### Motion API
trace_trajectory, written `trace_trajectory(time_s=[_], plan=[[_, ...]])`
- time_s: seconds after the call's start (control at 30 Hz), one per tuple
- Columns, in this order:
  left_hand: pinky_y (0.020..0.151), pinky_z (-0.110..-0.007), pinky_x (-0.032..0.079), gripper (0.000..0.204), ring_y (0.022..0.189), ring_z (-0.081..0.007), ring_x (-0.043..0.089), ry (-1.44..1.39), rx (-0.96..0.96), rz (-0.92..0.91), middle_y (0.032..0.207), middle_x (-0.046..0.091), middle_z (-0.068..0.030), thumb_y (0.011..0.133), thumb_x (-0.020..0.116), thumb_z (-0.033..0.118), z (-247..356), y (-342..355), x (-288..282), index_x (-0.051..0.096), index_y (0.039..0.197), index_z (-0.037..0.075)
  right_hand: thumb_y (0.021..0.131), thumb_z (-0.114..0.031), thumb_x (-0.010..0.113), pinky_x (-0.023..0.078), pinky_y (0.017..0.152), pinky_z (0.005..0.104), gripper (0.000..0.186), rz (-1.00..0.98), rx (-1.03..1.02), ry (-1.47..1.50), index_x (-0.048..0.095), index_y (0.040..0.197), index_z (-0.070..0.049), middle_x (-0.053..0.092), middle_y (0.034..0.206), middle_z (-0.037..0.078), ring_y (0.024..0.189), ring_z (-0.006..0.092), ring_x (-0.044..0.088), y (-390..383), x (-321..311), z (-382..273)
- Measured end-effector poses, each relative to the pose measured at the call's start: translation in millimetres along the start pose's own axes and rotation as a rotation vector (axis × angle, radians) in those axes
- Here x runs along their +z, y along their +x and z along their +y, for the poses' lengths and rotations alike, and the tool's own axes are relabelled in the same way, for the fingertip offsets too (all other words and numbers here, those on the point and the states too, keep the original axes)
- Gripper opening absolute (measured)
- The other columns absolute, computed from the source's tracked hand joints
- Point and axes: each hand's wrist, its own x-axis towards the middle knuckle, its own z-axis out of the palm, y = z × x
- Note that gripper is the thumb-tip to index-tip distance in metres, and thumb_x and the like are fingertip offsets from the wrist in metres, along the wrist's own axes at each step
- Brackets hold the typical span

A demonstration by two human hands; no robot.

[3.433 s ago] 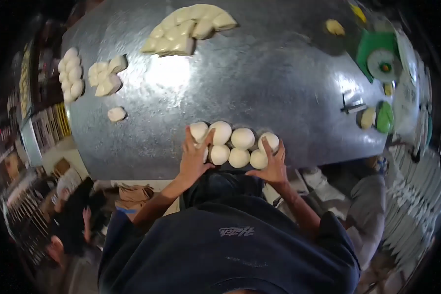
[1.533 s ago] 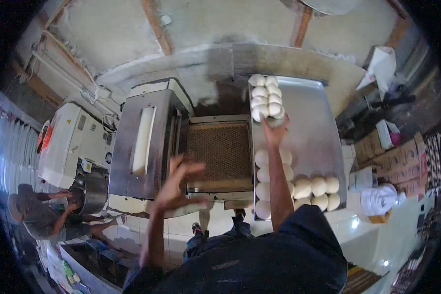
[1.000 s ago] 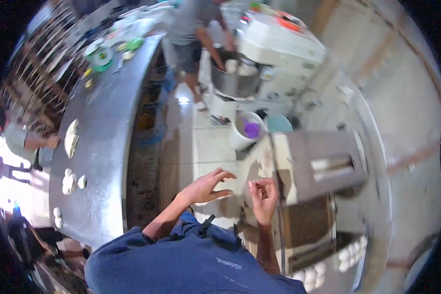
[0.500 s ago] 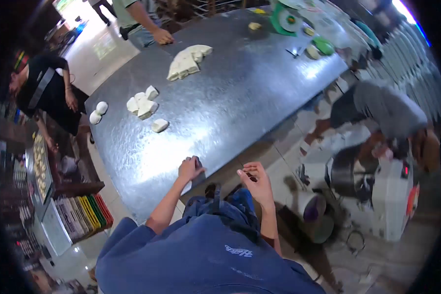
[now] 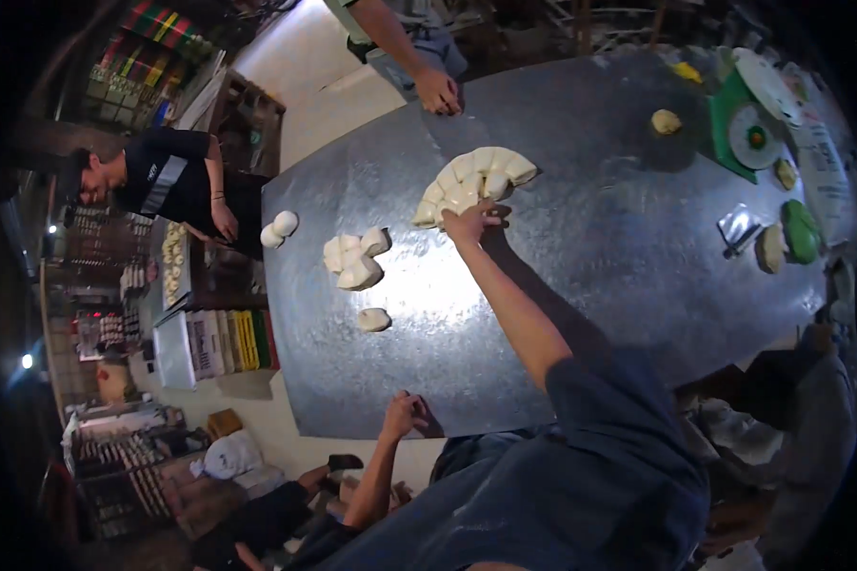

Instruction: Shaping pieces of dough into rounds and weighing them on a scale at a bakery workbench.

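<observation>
My right hand [image 5: 474, 222] reaches across the metal table to the near edge of a fan of cut dough pieces [image 5: 462, 181]. Its fingers are apart and some touch the dough; I see nothing lifted in it. Close to the table's front edge is my left hand [image 5: 405, 416], its fingers curled in, with no object showing in them. Between the hands and to the left, a single dough piece [image 5: 374, 320] lies alone. Beyond it sits a small cluster of dough chunks [image 5: 358, 259]. Two round dough balls [image 5: 279, 229] rest at the table's left edge.
A green scale [image 5: 741, 124] stands at the far right of the table [image 5: 581, 257], near a yellowish lump [image 5: 666, 122] and a green bundle [image 5: 801, 231]. One co-worker's hand [image 5: 438, 91] rests at the far edge. Another person [image 5: 176, 176] stands left, beside stacked trays [image 5: 224, 341].
My right hand has gone from beside the table out to the dough fan. My left hand stays by the front edge, its fingers more curled. The view has turned, and the person at right has left it.
</observation>
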Motion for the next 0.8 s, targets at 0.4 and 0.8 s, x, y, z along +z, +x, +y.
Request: trace_trajectory(time_s=[0.4,0.8], plan=[[0.095,-0.045,0.039,0.044,0.111,-0.0372,0.052,-0.153,0.14,0.964,0.114,0.054,-0.0217,0.094,0.054,0.031,126.3,307.3,-146.2,0.047,0.125,0.001,0.071,-0.007,0.072,0.046,0.09,0.0382,0.064,-0.735,-0.037,-0.249,0.039,0.124,0.001,0.052,0.114,0.019,0.109,0.0269,0.054,-122.5,-255.8,169.6],[0.071,-0.04,0.045,0.034,0.08,-0.0291,0.057,-0.731,-0.043,0.874,0.088,0.057,-0.0199,0.097,0.048,0.031,173.5,144.9,-38.9,0.05,0.098,-0.002,0.074,0.0,0.063,0.043,0.09,0.037,0.052,-0.844,0.04,0.043,0.039,0.12,-0.006,0.047,0.111,0.012,0.106,0.0238,0.05,-90.0,-356.0,132.3]])
